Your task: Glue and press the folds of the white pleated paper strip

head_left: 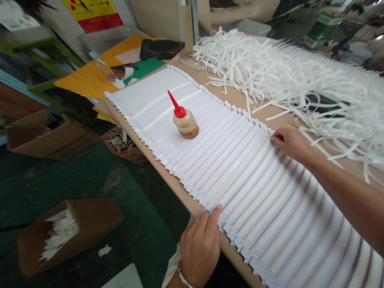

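1. The white row lies between the hands; its narrow bands run crosswise, from the near edge by the left hand to the far edge by the right hand.
2. Both hands are about equally close: the left forefinger rests at the near edge, the right fingertips at the far one.
3. On the right, thumb and forefinger are nearly together; from here I can't tell whether they nip any paper. On the left, the forefinger is straight, the others curled, the thumb hidden, so I can't tell about a grip there either.
4. The row lies along a brown tabletop, a red-tipped bottle standing on its farther part.
5. Loose strips heap up beyond; a box of scraps sits on the green floor.
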Demonstrator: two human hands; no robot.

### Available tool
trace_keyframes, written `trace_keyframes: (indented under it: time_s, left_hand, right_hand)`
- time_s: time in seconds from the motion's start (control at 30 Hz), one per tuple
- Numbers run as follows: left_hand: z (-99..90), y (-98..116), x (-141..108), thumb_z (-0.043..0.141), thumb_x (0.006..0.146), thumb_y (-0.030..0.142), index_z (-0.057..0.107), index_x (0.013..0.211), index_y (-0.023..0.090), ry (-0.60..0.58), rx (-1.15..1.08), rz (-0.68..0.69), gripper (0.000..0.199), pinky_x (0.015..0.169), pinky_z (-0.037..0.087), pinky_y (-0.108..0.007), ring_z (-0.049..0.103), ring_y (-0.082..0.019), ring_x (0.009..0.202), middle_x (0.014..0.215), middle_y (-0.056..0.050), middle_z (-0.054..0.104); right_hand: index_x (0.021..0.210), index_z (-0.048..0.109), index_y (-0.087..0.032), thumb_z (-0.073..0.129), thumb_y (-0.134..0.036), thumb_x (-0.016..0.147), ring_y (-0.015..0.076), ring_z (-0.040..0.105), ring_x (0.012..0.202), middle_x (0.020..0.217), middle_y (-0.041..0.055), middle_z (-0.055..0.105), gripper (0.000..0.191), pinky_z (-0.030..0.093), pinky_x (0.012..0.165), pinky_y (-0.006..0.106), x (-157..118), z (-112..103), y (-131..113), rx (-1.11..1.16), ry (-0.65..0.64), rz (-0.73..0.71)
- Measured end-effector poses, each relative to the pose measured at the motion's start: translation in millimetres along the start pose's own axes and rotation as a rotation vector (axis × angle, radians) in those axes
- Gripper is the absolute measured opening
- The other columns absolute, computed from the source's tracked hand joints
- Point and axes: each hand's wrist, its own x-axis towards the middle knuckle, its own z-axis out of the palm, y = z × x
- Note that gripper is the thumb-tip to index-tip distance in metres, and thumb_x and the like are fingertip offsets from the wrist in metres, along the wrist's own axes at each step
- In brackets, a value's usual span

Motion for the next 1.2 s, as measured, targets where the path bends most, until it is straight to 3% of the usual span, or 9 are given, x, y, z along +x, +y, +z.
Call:
trace_keyframes:
  time_s: [0.1, 0.2, 0.4, 0.53, 0.7, 0.83, 0.93, 1.07, 1.2]
  left_hand:
    - [0.1, 0.0, -1.0, 0.042, 0.099, 0.011, 0.058, 0.138, 0.016, 0.002, 0.005, -0.001, 0.042, 0.069, 0.06, -0.031, 0.069, -0.018, 0.075, 0.09, -0.006, 0.071]
    - [0.3, -0.2, -1.1, 0.043, 0.099, 0.011, 0.058, 0.138, 0.017, 0.001, 0.018, 0.004, 0.042, 0.069, 0.06, -0.031, 0.069, -0.018, 0.074, 0.09, -0.006, 0.072]
    - [1.3, -4.2, 0.0, 0.041, 0.1, 0.01, 0.058, 0.138, 0.016, 0.04, -0.029, 0.024, 0.043, 0.077, 0.062, -0.03, 0.072, -0.018, 0.079, 0.092, -0.006, 0.074]
    - [2.1, -10.0, -3.0, 0.042, 0.101, 0.014, 0.055, 0.139, 0.016, 0.092, -0.143, 0.038, 0.04, 0.081, 0.061, -0.028, 0.074, -0.018, 0.088, 0.104, -0.009, 0.076]
    - [-3.5, -9.7, -8.6, 0.043, 0.103, 0.02, 0.057, 0.131, 0.017, 0.115, -0.231, -0.057, 0.031, 0.076, 0.061, -0.025, 0.076, -0.017, 0.085, 0.103, -0.008, 0.077]
    - [-12.6, 0.9, -14.7, 0.044, 0.103, 0.019, 0.06, 0.124, 0.019, 0.118, -0.254, -0.079, 0.027, 0.078, 0.062, -0.024, 0.076, -0.016, 0.089, 0.104, -0.006, 0.078]
    - [-14.9, 11.4, -19.2, 0.044, 0.103, 0.019, 0.062, 0.122, 0.02, 0.102, -0.313, -0.113, 0.026, 0.08, 0.062, -0.024, 0.076, -0.016, 0.091, 0.104, -0.005, 0.078]
    - [-12.5, 26.3, -16.6, 0.045, 0.102, 0.02, 0.062, 0.121, 0.02, 0.04, -0.417, -0.133, 0.026, 0.071, 0.061, -0.024, 0.075, -0.015, 0.082, 0.096, -0.003, 0.077]
    - [-15.1, 43.4, -5.5, 0.044, 0.101, 0.017, 0.062, 0.119, 0.02, 0.001, -0.459, -0.035, 0.026, 0.067, 0.058, -0.024, 0.074, -0.016, 0.083, 0.094, -0.004, 0.076]
  right_hand:
    - [0.088, 0.065, -0.02, 0.048, -0.041, 0.093, 0.0226, 0.061, 0.078, 0.091, 0.0097, 0.071, 0.027, 0.04, 0.067, 0.033, -0.8, -1.0, -3.6, -0.071, 0.009, -0.031]
    - [0.09, 0.065, -0.02, 0.048, -0.041, 0.093, 0.024, 0.061, 0.078, 0.096, 0.0138, 0.071, 0.028, 0.037, 0.065, 0.034, -4.7, -10.2, 9.3, -0.133, 0.084, 0.005]
    - [0.097, 0.068, -0.021, 0.045, -0.048, 0.095, 0.0282, 0.061, 0.077, 0.095, 0.0187, 0.073, 0.036, 0.038, 0.065, 0.037, -42.6, -44.3, 87.2, -0.159, 0.159, 0.242]
    - [0.103, 0.071, -0.019, 0.045, -0.042, 0.093, 0.0286, 0.061, 0.075, 0.092, 0.0175, 0.072, 0.036, 0.039, 0.065, 0.038, -67.5, -48.2, 124.0, -0.17, 0.145, 0.295]
    - [0.127, 0.068, -0.026, 0.05, -0.032, 0.09, 0.0221, 0.055, 0.072, 0.105, 0.0136, 0.065, 0.042, 0.036, 0.064, 0.035, -62.7, -33.6, 127.8, -0.172, 0.104, 0.173]
    - [0.1, 0.073, -0.024, 0.054, -0.032, 0.089, 0.018, 0.042, 0.064, 0.094, 0.0122, 0.06, 0.023, 0.027, 0.06, 0.035, -55.6, -28.7, 123.8, -0.202, 0.122, 0.127]
    - [0.091, 0.069, -0.021, 0.047, -0.034, 0.095, 0.0176, 0.04, 0.065, 0.097, 0.015, 0.059, 0.026, 0.026, 0.06, 0.036, -63.2, -32.2, 122.5, -0.229, 0.166, 0.112]
    - [0.105, 0.071, -0.021, 0.043, -0.033, 0.098, 0.0201, 0.045, 0.07, 0.104, 0.0173, 0.061, 0.031, 0.026, 0.062, 0.036, -80.7, -43.3, 124.4, -0.295, 0.199, 0.06]
    - [0.119, 0.073, -0.022, 0.045, -0.029, 0.097, 0.0211, 0.047, 0.07, 0.099, 0.0175, 0.063, 0.036, 0.025, 0.063, 0.037, -82.4, -49.4, 128.9, -0.355, 0.187, -0.01]
